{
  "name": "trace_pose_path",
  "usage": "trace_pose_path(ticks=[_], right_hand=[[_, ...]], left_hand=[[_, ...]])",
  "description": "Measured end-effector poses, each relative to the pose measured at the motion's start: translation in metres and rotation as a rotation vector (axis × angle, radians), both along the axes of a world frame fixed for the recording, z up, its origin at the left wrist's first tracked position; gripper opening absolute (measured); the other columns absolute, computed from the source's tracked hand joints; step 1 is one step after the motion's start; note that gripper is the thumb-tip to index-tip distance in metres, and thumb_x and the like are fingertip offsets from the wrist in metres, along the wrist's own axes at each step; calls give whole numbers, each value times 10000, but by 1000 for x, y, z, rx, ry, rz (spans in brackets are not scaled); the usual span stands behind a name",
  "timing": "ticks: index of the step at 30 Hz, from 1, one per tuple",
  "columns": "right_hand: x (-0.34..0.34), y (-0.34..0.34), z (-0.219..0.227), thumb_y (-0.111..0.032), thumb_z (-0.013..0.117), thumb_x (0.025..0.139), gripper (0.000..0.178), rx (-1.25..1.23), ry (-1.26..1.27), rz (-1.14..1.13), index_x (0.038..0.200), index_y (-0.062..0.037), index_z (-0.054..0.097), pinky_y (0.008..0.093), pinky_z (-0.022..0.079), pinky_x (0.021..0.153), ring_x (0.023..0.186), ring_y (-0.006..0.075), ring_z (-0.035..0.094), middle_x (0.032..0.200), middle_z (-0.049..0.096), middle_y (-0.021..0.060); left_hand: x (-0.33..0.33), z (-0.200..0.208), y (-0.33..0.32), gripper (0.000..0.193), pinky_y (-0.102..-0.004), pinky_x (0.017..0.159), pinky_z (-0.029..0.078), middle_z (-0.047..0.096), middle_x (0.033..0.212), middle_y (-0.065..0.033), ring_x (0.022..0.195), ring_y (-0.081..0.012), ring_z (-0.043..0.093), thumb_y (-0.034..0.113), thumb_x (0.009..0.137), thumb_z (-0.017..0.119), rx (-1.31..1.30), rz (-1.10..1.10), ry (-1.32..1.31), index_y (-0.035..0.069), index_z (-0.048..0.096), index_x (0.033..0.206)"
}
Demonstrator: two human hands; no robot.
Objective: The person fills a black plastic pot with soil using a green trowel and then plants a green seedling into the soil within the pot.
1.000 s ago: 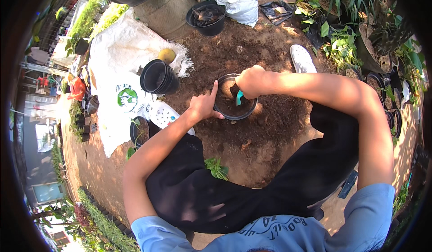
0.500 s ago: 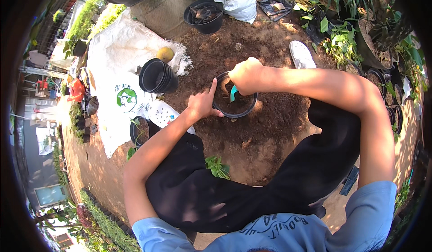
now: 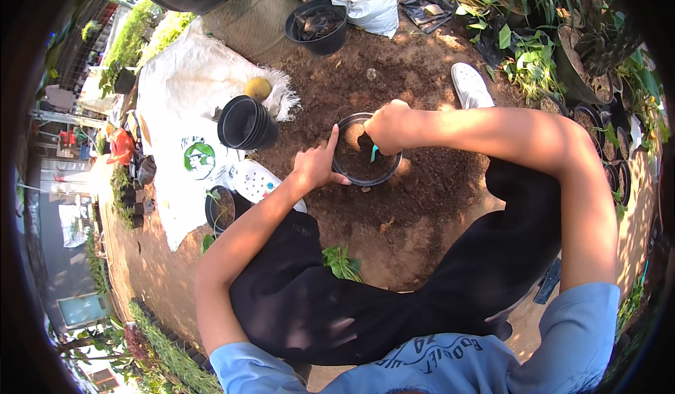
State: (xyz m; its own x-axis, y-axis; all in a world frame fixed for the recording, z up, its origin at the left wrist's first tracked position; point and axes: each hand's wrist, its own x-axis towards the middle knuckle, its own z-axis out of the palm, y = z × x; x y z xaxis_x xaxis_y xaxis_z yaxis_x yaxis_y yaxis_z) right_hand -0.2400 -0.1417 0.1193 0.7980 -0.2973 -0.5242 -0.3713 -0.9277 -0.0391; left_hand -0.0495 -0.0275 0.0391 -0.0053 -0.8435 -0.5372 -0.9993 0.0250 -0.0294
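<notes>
The pot (image 3: pixel 365 158) sits on the soil (image 3: pixel 422 204) at the picture's middle, partly filled. The left hand (image 3: pixel 318 165) rests on its rim at 9 o'clock, fingers spread; the right hand (image 3: pixel 388 127) at 1 o'clock is fisted around a teal tool (image 3: pixel 374 153). Stacked pots (image 3: pixel 246 122) lie at 9 o'clock on a sack (image 3: pixel 183 92).

1. Black plastic pot (image 3: pixel 365 160): round, upright on a patch of loose brown soil, partly filled with dark soil.
2. Small tool with teal handle (image 3: pixel 375 153): only a short bit of handle shows, above the pot's soil; the rest is hidden.
</notes>
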Motion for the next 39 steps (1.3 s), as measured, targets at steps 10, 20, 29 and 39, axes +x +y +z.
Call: trace_pose_path(ticks=[10, 20, 29, 39], right_hand=[[-4, -11, -25, -230, 697, 821, 290, -7, -198, -53, 1032, -32, 724, 417, 568, 792, 933, 291, 734, 1002, 742, 180], [-3, -6, -11, -232, 683, 842, 300, 32, -108, -17, 1074, -47, 726, 422, 560, 802, 955, 288, 730, 1014, 746, 149], [-7, -8, -20, -271, 697, 793, 224, 61, -304, -23, 843, -53, 700, 443, 581, 680, 784, 324, 732, 811, 727, 155], [0, -4, -1, -169, 672, 834, 290, 91, 4, -2, 1080, -25, 723, 449, 556, 798, 992, 312, 717, 1064, 733, 167]], left_hand=[[3, -4, -3, 1461, -480, 781, 561, 714, 971, -248, 934, -419, 705, 719, 612, 788, -28, -40, 20, 59, -84, 1581], [0, 0, -4, 1465, -473, 755, 567, 714, 953, -252, 916, -417, 710, 731, 604, 781, 16, -2, 12, 70, -85, 1583], [-1, -2, -1, 1461, -478, 743, 565, 723, 940, -229, 885, -401, 717, 702, 598, 802, -5, 15, 30, 101, -87, 1589], [0, -8, 0, 1471, -462, 738, 570, 737, 925, -193, 872, -362, 732, 705, 583, 800, -28, -10, -11, 103, -86, 1590]])
